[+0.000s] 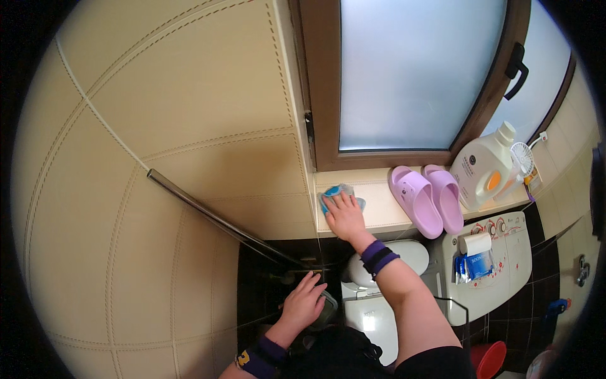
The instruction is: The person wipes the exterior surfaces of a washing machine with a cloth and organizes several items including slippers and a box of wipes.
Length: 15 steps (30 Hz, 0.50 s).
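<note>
My right hand (346,216) presses flat on a blue and grey cloth (337,191) at the left end of the tiled window sill (376,206). Parts of the cloth show beyond the fingertips and beside the hand. Lower and to the left, my left hand (303,303) hangs above the dark floor area with its fingers apart and nothing in it. A pair of lilac slide sandals (419,201) leans on the sill to the right of the cloth, toes toward the window.
A large detergent bottle (483,166) and a small white fan (521,159) stand at the sill's right. Below are a white toilet (371,322) and a washing machine (511,284) bearing a blue packet (479,265). A metal rail (199,206) runs along the left wall; a red bucket (490,358) stands lower right.
</note>
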{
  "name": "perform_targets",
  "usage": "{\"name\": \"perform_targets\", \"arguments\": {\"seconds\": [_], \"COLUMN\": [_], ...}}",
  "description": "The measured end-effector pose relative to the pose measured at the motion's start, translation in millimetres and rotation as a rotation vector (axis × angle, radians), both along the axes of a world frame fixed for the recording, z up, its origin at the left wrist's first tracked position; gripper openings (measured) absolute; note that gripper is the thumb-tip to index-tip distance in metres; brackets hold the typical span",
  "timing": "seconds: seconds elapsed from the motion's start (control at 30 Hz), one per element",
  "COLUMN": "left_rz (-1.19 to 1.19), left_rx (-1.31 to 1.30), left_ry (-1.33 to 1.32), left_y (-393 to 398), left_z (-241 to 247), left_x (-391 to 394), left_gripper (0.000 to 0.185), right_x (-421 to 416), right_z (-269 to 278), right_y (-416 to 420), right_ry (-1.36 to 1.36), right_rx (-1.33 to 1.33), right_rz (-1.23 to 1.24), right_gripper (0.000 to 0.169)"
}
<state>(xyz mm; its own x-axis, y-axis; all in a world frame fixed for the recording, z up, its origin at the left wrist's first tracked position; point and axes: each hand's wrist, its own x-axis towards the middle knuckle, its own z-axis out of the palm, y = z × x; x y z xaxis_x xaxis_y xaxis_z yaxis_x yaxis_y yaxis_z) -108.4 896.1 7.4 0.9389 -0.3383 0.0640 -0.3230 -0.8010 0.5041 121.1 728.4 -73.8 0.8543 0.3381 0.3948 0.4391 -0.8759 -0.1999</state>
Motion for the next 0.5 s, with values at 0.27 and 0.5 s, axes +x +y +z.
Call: {"name": "perform_targets", "arguments": {"seconds": [0.27,0.5], "left_rz": [-0.008,-0.097], "left_rx": [-0.023,-0.14], "left_ry": [0.079,0.162], "left_y": [5,-18], "left_z": [-7,-24], "left_x": [-32,-22], "left_gripper": [0.033,0.032], "right_x": [-22,-71], "right_z": [-8,-6], "right_y": [-66,-50], "right_ry": [-0.066,-0.139], "right_rx": [-0.084,0.111], "right_rz": [-0.289,-0.048], "right_gripper": [0.049,0.033]}}
